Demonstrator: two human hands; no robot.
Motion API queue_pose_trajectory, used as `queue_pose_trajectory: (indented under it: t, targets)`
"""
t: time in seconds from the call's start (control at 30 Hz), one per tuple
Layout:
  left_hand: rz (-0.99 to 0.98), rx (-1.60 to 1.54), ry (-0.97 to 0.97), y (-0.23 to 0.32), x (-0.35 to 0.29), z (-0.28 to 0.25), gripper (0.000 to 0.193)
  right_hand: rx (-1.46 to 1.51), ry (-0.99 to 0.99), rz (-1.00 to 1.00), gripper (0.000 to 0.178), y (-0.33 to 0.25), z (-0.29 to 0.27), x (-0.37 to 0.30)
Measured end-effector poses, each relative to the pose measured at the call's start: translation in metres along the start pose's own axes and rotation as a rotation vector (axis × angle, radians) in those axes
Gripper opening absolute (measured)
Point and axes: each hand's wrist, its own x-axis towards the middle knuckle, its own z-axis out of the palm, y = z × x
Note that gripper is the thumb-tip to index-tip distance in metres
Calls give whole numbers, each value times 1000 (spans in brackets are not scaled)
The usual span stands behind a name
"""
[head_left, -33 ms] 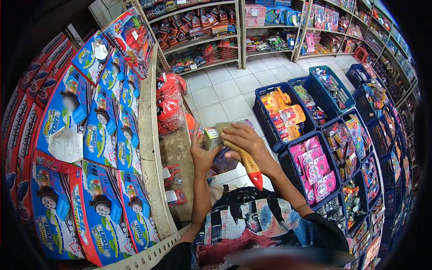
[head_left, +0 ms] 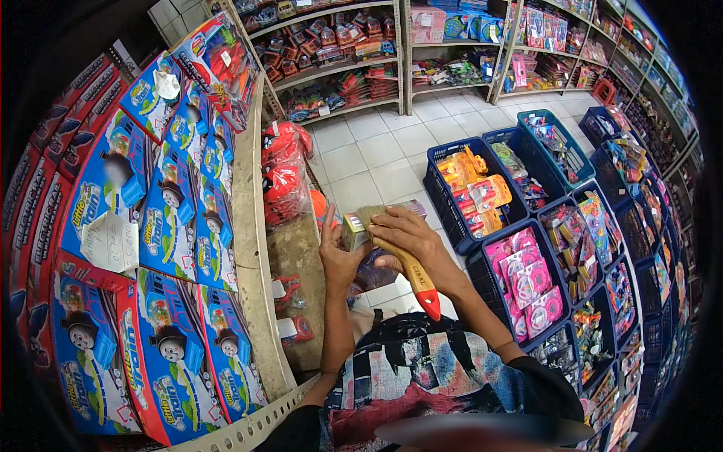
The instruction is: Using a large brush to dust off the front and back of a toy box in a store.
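landmark: dark blue basket (head_left: 443, 192) of orange packs (head_left: 489, 194). left of it, as i see it, the person's right hand (head_left: 410, 235) has its grip wrapped about a flat brush (head_left: 413, 273), its red handle end toward the patterned shirt (head_left: 422, 365). farther left of the basket, left hand (head_left: 337, 255) grips a small box (head_left: 352, 232) between thumb and fingers; bristles right at the box, exact contact unclear. well left of the basket: red plastic-wrapped goods (head_left: 282, 177), then blue train boxes (head_left: 167, 226).
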Motion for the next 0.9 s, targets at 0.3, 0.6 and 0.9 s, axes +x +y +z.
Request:
queue_pose_trajectory:
  t: [0.3,0.6,0.9]
  targets:
    - [86,-24,-6,-3,2,1,91,-97,68,90,41,8,1,-2]
    - [1,-56,-26,-5,1,2,92,68,-35,-8,47,-2,-4,0]
    - [25,52,-52,-7,1,-1,95,-27,34,49,46,-2,-3,1]
